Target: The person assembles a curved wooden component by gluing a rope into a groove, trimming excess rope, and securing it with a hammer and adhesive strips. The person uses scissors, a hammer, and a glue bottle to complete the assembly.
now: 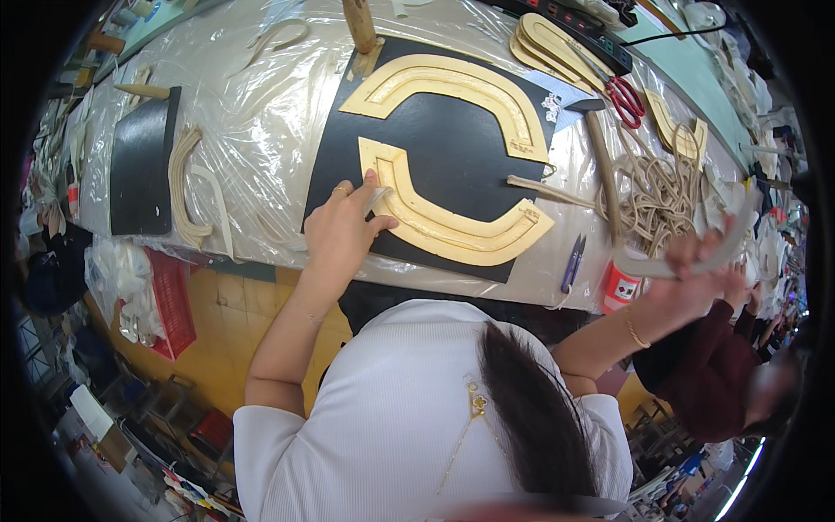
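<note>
Left hand (pixel 344 228) pinches a small tool against the near yellow curved piece (pixel 444 224), whose long axis runs rightward across the black mat (pixel 452 157), while right hand (pixel 696 270) grips a pale strip (pixel 687 261) off beside the desk (pixel 261 122).

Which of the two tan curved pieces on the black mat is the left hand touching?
The nearer one, at the mat's front edge; the left hand presses its left end. The farther piece lies untouched.
</note>
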### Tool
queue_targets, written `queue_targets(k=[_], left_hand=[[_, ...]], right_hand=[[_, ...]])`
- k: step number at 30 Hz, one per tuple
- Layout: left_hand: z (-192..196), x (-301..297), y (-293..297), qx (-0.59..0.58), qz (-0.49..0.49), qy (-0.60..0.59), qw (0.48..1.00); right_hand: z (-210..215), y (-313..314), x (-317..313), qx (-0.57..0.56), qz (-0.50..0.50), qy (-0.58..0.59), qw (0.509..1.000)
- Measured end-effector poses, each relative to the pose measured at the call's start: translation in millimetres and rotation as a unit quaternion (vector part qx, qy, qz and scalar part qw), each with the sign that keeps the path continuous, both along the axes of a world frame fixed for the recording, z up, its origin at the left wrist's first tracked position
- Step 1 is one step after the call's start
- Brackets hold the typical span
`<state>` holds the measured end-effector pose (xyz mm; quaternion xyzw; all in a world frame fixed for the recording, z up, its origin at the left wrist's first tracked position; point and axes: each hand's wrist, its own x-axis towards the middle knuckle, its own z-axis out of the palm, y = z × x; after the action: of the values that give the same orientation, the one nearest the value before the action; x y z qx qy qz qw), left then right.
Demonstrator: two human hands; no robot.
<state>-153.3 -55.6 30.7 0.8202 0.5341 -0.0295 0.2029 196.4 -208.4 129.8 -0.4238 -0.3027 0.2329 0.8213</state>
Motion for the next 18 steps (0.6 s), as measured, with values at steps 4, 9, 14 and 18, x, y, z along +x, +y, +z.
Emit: queue_targets(k=[4, 9, 14, 18], left_hand=[[20, -7, 7, 0.007, -0.033, -0.081, 0.996], [92, -30, 31, -0.163, 0.157, -0.371, 0.901], [123, 3, 50, -0.14, 0.095, -0.645, 0.745], [126, 31, 59, -0.208, 0.074, -0.691, 0.688]], right_hand=[[33, -26, 8, -0.006, -0.016, -0.02, 1.0], [-6, 13, -74, -0.161, 0.124, 0.009, 0.979], [-15, 82, -151, -0.157, 0.382, -0.027, 0.91], [-7, 113, -167, -0.166, 0.341, -0.087, 0.921]])
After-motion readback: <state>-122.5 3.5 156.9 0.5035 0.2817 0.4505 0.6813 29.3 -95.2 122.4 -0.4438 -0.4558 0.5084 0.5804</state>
